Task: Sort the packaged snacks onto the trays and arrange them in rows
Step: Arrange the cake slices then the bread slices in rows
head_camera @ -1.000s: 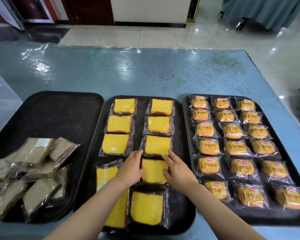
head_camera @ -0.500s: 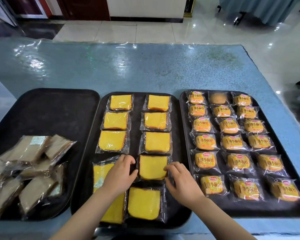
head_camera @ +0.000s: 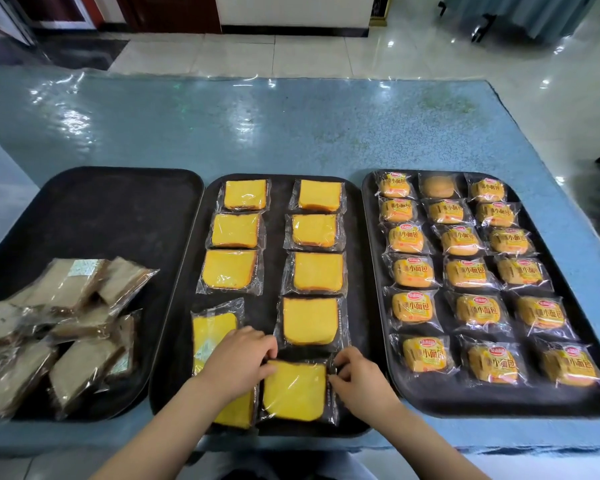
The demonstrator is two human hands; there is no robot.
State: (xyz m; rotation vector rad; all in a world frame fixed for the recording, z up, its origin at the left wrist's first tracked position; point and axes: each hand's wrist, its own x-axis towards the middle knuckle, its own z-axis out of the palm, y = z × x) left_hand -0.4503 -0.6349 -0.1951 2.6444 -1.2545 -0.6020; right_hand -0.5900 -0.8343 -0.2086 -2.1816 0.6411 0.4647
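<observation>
Three black trays are seen side by side on the blue desk. On the middle tray, yellow cake packets are laid in two columns. The packet at 6 o'clock is pinched at its upper corners by the left hand and right hand; squaring it under its column appears to be in hand, the skewed packet at 8 o'clock likely next.
</observation>
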